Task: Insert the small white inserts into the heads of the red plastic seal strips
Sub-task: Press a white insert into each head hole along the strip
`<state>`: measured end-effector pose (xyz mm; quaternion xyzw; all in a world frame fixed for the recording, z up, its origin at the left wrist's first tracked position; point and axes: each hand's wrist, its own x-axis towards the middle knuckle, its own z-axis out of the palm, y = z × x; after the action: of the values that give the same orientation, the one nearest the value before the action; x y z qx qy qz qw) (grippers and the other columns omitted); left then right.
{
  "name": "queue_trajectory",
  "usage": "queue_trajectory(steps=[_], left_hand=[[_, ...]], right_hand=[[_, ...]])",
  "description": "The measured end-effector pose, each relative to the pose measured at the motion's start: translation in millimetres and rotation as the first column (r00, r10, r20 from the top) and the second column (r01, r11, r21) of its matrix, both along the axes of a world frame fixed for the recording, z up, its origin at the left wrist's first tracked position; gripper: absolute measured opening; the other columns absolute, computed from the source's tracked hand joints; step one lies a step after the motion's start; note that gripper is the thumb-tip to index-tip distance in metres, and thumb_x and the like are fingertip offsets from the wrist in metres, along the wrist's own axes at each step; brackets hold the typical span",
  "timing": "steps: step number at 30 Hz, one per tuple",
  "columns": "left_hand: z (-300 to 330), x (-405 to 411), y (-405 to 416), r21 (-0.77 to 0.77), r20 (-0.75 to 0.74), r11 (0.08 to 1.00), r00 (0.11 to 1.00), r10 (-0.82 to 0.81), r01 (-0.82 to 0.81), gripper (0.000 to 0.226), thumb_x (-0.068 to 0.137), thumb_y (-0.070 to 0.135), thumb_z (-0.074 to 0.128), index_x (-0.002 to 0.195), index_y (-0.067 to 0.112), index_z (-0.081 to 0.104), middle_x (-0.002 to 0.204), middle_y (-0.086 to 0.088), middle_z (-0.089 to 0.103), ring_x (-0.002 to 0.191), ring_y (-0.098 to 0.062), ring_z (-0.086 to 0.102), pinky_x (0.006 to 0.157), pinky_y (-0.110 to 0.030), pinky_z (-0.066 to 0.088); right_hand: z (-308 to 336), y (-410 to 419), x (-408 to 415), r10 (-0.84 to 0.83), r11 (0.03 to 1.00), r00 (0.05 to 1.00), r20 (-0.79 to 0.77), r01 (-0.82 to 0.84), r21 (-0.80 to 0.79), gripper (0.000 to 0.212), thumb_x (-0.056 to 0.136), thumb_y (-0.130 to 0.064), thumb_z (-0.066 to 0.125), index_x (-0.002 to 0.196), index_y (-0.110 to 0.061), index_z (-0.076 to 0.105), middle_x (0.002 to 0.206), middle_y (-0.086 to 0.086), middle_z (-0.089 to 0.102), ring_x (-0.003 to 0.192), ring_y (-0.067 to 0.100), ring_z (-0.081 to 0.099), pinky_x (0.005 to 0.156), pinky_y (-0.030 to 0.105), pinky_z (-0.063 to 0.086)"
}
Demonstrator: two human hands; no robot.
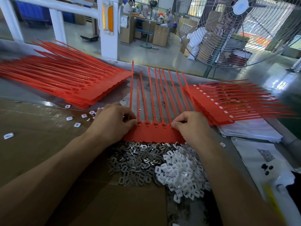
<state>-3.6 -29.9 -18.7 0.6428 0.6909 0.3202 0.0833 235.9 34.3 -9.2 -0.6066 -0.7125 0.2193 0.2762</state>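
— The hands?
— Left hand (114,121) and right hand (189,123) each pinch an end of the strips (153,134) between them.
— Inserts?
— White inserts (180,173) piled just below the right hand.

The seal strips (153,134) are matt red plastic. Just below them lie shiny metal clips (130,162) and smooth white plastic inserts (180,173) on brown cardboard (40,144).

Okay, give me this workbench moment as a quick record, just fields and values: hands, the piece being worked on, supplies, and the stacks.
left hand: pinching at left end of the seal sheet's heads
right hand: pinching at the right end
work piece: red seal sheet, strips pointing away
supplies: white inserts beside metal clips, near edge
stacks: left stack; right stack, white showing in its heads
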Motion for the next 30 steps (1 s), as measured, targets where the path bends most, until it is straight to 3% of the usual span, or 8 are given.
queue_trajectory(steps=[12,16,21,24,27,30], left_hand=[[0.3,0.3,-1.0,0.001,0.005,1.000,1.000,-0.002,0.002,0.005,0.086,0.045,0.072,0.089,0.041,0.072,0.094,0.010,0.059,0.098,-0.017,0.055,0.099,-0.049,0.044],[1.2,0.6,-1.3,-0.001,0.004,1.000,1.000,0.002,-0.002,0.004,0.087,0.044,0.072,0.089,0.040,0.072,0.094,0.009,0.058,0.098,-0.018,0.055,0.100,-0.048,0.043],[2.4,1.3,-2.4,-0.008,0.006,1.000,1.000,0.004,-0.004,0.006,0.087,0.044,0.071,0.091,0.039,0.073,0.096,0.008,0.059,0.100,-0.018,0.055,0.101,-0.048,0.043],[3.0,1.6,-2.6,-0.010,0.008,1.000,1.000,0.005,-0.005,0.008,0.087,0.044,0.071,0.092,0.038,0.073,0.097,0.007,0.059,0.102,-0.018,0.054,0.101,-0.048,0.042],[3.6,2.3,-2.4,-0.010,0.008,1.000,1.000,0.001,-0.001,0.009,0.087,0.044,0.071,0.093,0.038,0.074,0.097,0.006,0.060,0.102,-0.018,0.055,0.101,-0.048,0.043],[3.4,2.4,-2.7,-0.005,0.003,1.000,1.000,0.003,-0.003,0.010,0.087,0.044,0.071,0.093,0.037,0.074,0.097,0.006,0.060,0.101,-0.019,0.055,0.100,-0.048,0.043]], right_hand=[[3.8,-2.9,8.5,0.038,0.999,0.999,-0.030,-0.038,-0.019,0.010,0.096,-0.025,0.071,0.089,-0.028,0.078,0.086,-0.017,0.071,0.080,0.000,0.065,0.064,0.020,0.044],[4.8,-3.2,3.8,0.060,0.998,0.998,0.036,-0.060,-0.005,0.011,0.094,-0.019,0.072,0.086,-0.025,0.078,0.085,-0.015,0.071,0.077,-0.001,0.063,0.061,0.015,0.041],[6.1,-8.3,4.0,0.036,0.998,0.999,0.003,-0.036,0.059,0.011,0.095,-0.020,0.072,0.088,-0.027,0.077,0.085,-0.019,0.069,0.076,-0.007,0.061,0.059,0.006,0.036],[12.7,-16.0,3.6,0.216,0.975,0.976,-0.008,-0.215,0.061,0.011,0.092,-0.024,0.076,0.084,-0.032,0.076,0.080,-0.022,0.071,0.080,-0.010,0.062,0.068,0.014,0.040],[19.9,-24.5,0.4,0.459,0.886,0.888,0.006,-0.457,-0.081,0.007,0.090,-0.030,0.079,0.085,-0.034,0.077,0.084,-0.023,0.073,0.079,-0.007,0.066,0.073,0.019,0.044],[22.6,-29.1,-3.1,0.578,0.806,0.816,-0.007,-0.573,-0.149,0.006,0.088,-0.028,0.082,0.088,-0.032,0.078,0.088,-0.018,0.073,0.079,-0.003,0.066,0.074,0.019,0.046]])
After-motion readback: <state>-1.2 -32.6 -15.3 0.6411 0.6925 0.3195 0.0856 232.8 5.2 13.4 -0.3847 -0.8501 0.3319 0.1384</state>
